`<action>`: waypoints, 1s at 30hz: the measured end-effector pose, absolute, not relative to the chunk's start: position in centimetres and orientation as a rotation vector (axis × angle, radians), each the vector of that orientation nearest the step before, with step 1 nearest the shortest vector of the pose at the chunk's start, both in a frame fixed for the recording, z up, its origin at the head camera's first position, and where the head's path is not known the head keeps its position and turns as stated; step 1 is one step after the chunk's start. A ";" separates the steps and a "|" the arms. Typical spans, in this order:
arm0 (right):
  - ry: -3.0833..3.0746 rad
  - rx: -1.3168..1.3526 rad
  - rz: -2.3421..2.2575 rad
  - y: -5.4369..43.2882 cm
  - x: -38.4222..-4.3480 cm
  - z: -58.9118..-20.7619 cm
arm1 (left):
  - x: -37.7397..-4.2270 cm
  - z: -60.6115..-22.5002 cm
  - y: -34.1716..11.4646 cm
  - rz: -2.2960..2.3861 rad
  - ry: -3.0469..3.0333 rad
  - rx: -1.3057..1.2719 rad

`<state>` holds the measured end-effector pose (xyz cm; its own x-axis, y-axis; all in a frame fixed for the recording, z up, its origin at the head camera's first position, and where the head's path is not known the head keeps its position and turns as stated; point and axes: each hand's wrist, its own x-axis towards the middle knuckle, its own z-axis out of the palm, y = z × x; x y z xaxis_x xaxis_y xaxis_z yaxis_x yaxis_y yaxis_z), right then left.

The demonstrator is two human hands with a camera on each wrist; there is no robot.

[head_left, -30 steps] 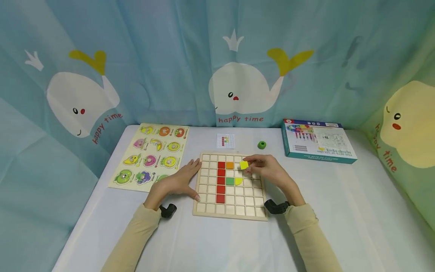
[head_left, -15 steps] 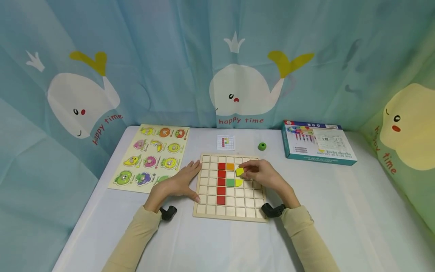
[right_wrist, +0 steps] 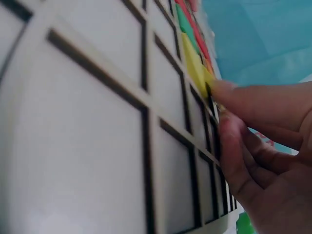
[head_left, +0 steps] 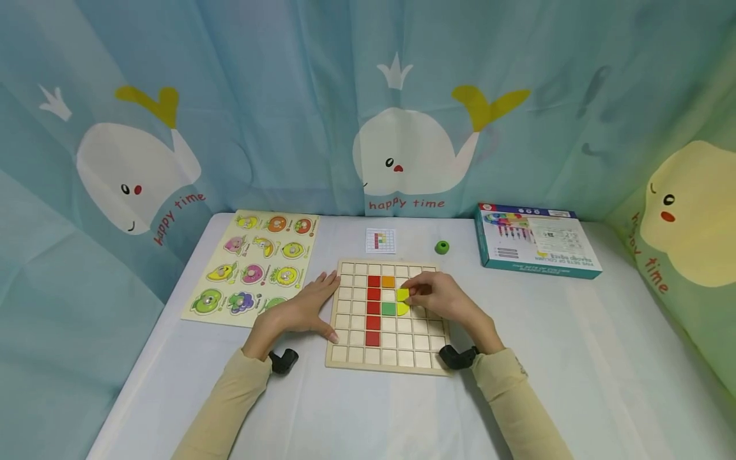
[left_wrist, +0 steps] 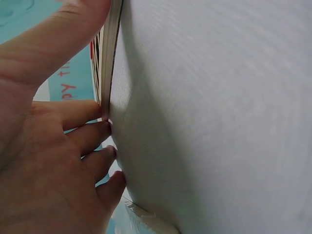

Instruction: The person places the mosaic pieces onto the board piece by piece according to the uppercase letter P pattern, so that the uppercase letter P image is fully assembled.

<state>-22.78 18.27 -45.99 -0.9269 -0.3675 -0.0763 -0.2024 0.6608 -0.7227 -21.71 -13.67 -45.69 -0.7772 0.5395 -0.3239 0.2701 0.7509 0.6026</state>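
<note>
A wooden grid board lies on the table between both hands. My left hand rests against its left side, fingers extended and thumb apart; the left wrist view shows the thumb at the board's edge. My right hand pinches a yellow square tile between thumb and fingertips, over a cell directly behind a yellow round-cornered tile. Fingertips hide part of the square tile. A column of red tiles, an orange tile and a green tile sit in the grid.
Behind the board lie a small printed pattern card and a green bead-like piece with a hole. A teal box stands at the back right. On the left, a fruit-picture board reaches under my left hand. A whale-print curtain encloses the table.
My right hand has moved left and toward me with the yellow square tile, bringing it from behind down against the round-cornered tile. The left hand stays in place.
</note>
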 end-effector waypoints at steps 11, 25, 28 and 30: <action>2.632 -0.453 -1.158 19.0 -22.5 -45.8 | -21.5 -45.6 -13.6 0.751 2.468 0.617; 2.609 -0.271 -1.114 24.8 -22.8 -43.9 | -21.4 -45.4 -13.8 0.772 2.460 0.615; 2.589 -0.247 -1.109 26.2 -22.7 -43.6 | -21.4 -45.4 -13.8 0.776 2.460 0.621; 2.574 -0.240 -1.109 27.0 -22.6 -43.4 | -21.4 -45.4 -13.8 0.776 2.459 0.622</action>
<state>-22.60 26.99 -43.37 -0.9324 -0.2789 -0.2298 -0.0246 0.6835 -0.7296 -21.44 -13.76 -45.36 -0.7794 0.5465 -0.3064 0.2719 0.7356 0.6204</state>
